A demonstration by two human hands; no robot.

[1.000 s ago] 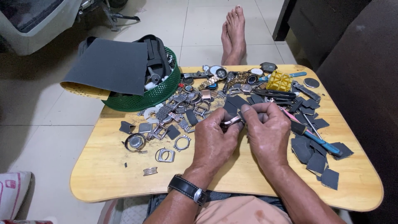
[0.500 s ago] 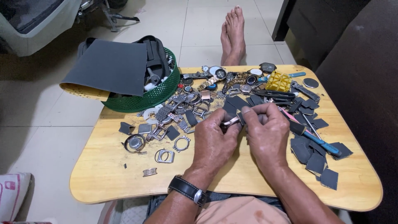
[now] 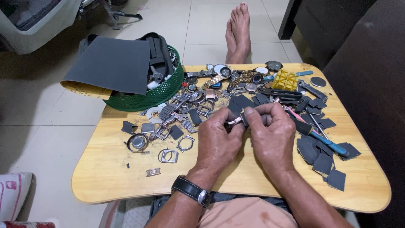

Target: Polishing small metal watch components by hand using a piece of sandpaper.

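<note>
**Small metal piece pinched between both hands above the tabletop**

The left hand (image 3: 217, 141) and the right hand (image 3: 272, 135) meet over the middle of the wooden tabletop (image 3: 236, 185), thumbs and forefingers pressed together on a small metal watch part (image 3: 234, 121). The part lies between the two sets of fingertips, its long axis running roughly left to right, tilted slightly up toward the right hand. The left fingers pinch its silvery end; the right fingers close on the other end with what looks like a small dark scrap of abrasive sheet. Both hands are equally near, each touching it. The part is held just clear of the tabletop, in front of the heap of watch cases and bands (image 3: 202, 101). A blue-handled tool (image 3: 325, 141) lies just right of the right hand, among dark cut squares (image 3: 325, 162). A green basket (image 3: 147, 95) sits well to the left.
</note>
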